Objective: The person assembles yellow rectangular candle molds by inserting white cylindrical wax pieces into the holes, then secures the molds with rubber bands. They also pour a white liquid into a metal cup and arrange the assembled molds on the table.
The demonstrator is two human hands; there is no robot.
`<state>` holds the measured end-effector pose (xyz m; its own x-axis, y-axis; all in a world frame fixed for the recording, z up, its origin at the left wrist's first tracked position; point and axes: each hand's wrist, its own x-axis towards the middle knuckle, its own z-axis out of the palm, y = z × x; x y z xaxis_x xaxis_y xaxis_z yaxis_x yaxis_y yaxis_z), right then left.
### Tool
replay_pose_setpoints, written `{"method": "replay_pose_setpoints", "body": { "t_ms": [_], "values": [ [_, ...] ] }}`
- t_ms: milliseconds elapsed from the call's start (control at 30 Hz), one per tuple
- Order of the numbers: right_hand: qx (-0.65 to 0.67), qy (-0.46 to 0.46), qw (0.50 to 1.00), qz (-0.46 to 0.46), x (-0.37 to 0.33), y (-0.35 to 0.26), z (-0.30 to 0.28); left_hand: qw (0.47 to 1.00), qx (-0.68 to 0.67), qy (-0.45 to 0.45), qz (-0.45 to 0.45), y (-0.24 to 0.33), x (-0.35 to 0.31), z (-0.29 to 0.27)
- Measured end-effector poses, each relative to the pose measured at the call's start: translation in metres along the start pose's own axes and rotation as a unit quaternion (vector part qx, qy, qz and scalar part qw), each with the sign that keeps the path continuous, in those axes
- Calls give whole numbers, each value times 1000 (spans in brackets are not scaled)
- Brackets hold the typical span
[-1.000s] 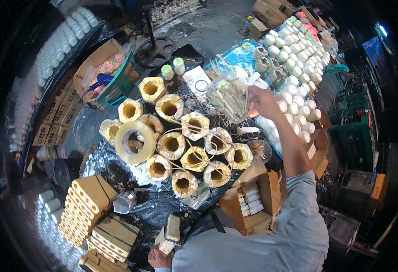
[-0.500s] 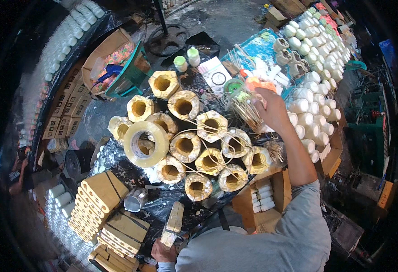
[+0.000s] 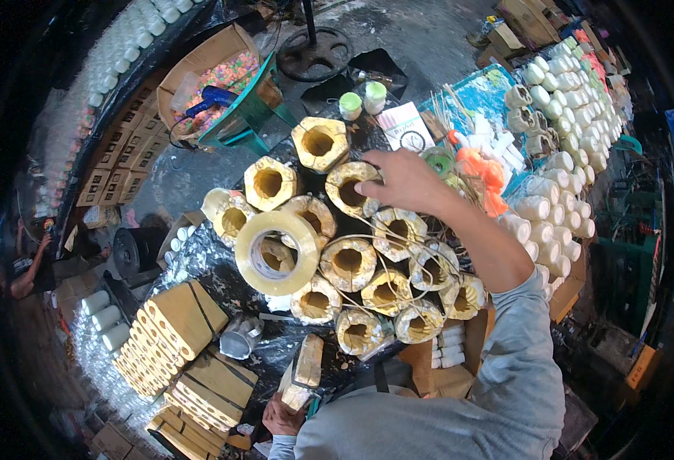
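Note:
Several yellowish hexagonal moulds (image 3: 348, 264), with round holes, stand clustered in the middle. My right hand (image 3: 398, 180) reaches in from the right onto the rim of a back mould (image 3: 337, 201), thumb over its hole and other fingers along its far outer side. Low in the view, my left hand (image 3: 282, 416) is closed round the lower end of a long cream-yellow block (image 3: 308, 364); part of the grip is hidden. A large roll of clear tape (image 3: 254, 277) lies on the moulds at the left. Thin cords (image 3: 375, 305) cross several moulds.
A metal cup (image 3: 239, 339) stands left of the block. Stacked yellow perforated blocks (image 3: 191, 314) sit at lower left. White cylinders (image 3: 552, 207) fill the right side, near orange material (image 3: 479, 170). A teal chair (image 3: 256, 115) holds a carton at the back left.
My right hand has moved left from the bundle of thin sticks to the back mould. The whole view has shifted slightly. My left hand stays at the block.

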<state>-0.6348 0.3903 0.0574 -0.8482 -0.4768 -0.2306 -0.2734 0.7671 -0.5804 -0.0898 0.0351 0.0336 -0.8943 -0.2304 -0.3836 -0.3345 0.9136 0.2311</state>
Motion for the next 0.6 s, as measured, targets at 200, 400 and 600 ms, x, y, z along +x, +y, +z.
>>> {"method": "replay_pose_setpoints", "body": {
  "t_ms": [200,400,600],
  "values": [
    [-15,-25,997,70,21,-12,21,998,35,33,26,-14,-3,11],
    [18,7,998,68,11,10,-4,993,62,76,71,-13,-4,13],
    [-26,62,993,97,-1,25,-33,999,35,8,25,-3,1,4]
  ]
}}
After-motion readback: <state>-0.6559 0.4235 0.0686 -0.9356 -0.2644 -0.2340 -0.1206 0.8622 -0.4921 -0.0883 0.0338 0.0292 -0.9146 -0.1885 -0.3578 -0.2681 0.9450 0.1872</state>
